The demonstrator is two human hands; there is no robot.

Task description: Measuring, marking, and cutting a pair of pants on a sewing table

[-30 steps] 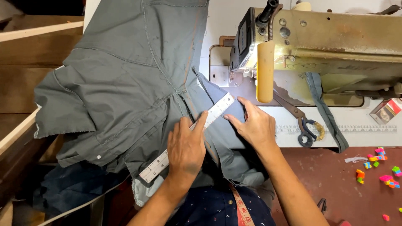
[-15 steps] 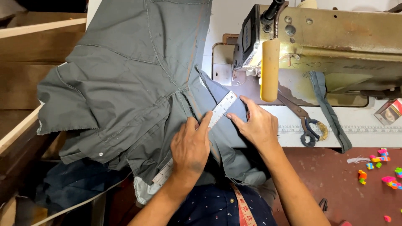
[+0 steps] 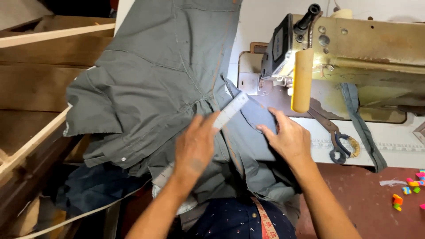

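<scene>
- A grey garment [image 3: 164, 84] lies spread over the white tabletop [image 3: 398, 152], one edge hanging toward the person's lap.
- The left hand [image 3: 195, 148] lies flat on a pale ruler [image 3: 230, 109], fingers extended and gripping nothing, holding it against the cloth.
- The right hand [image 3: 287, 137] rests beside the ruler's upper end, fingers spread and pressing the fabric smooth.
- This looks like measuring along a seam; the next move would likely call for keeping the ruler from slipping.
- Scissors [image 3: 336, 141] lie near the sewing machine [image 3: 354, 57].

Grey garment [image 3: 164, 79], white ruler [image 3: 231, 109]
</scene>
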